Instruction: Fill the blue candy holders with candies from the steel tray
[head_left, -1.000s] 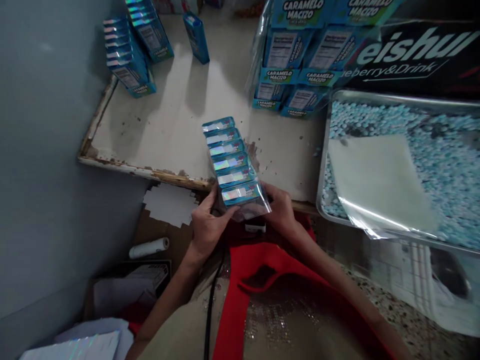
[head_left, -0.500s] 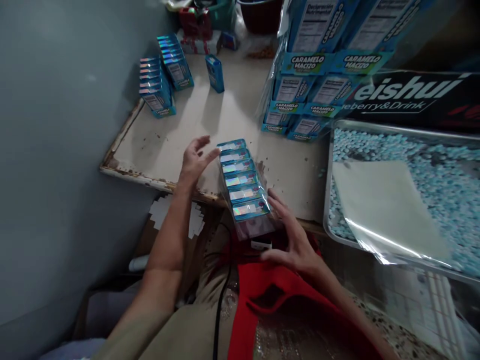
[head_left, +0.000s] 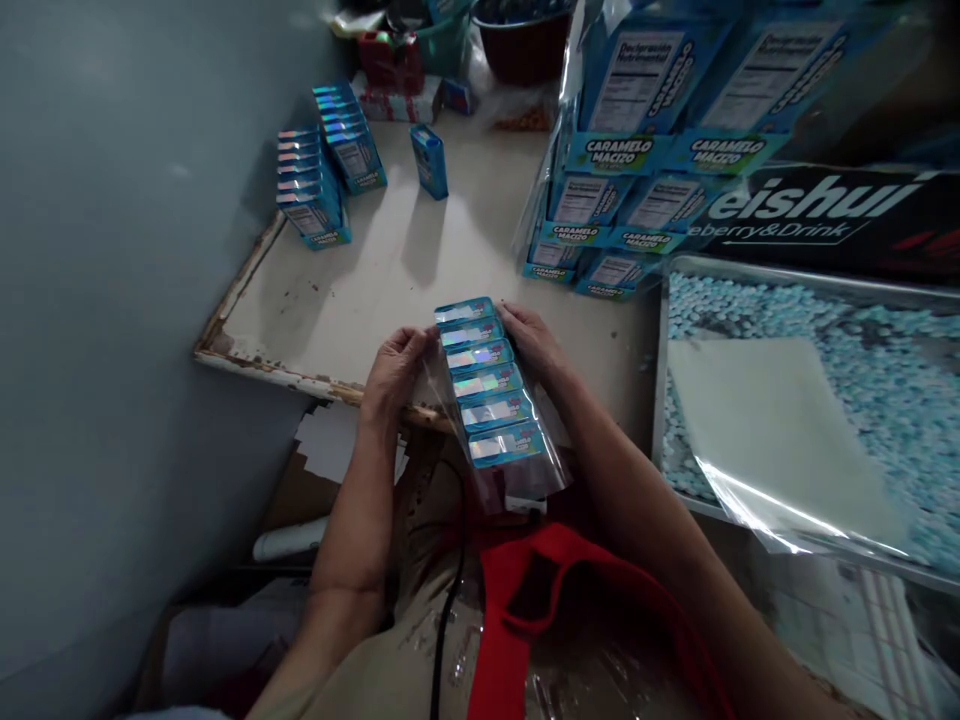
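A row of small blue candy boxes [head_left: 487,385] lies inside a clear plastic bag [head_left: 555,470] at the table's front edge, its near end sticking out toward my body. At the far left corner of the row my left hand [head_left: 396,368] is closed, thumb and fingers pinching the bag's edge. Against the far right side my right hand [head_left: 534,342] is closed on the bag too, its fingertips partly hidden behind the end box. The boxes show shiny top flaps facing up.
Two blue box rows [head_left: 309,190] and a single blue box [head_left: 428,162] stand at the back left. Wrapped box stacks [head_left: 619,150] rise at the right. A metal tray [head_left: 660,400] holds pale blue candies and a whitish sheet [head_left: 787,430]. Red cloth [head_left: 499,640] hangs before me.
My right hand has moved from the near right side up to the far right corner and closed. My left hand, open before, has come down and now pinches the bag.
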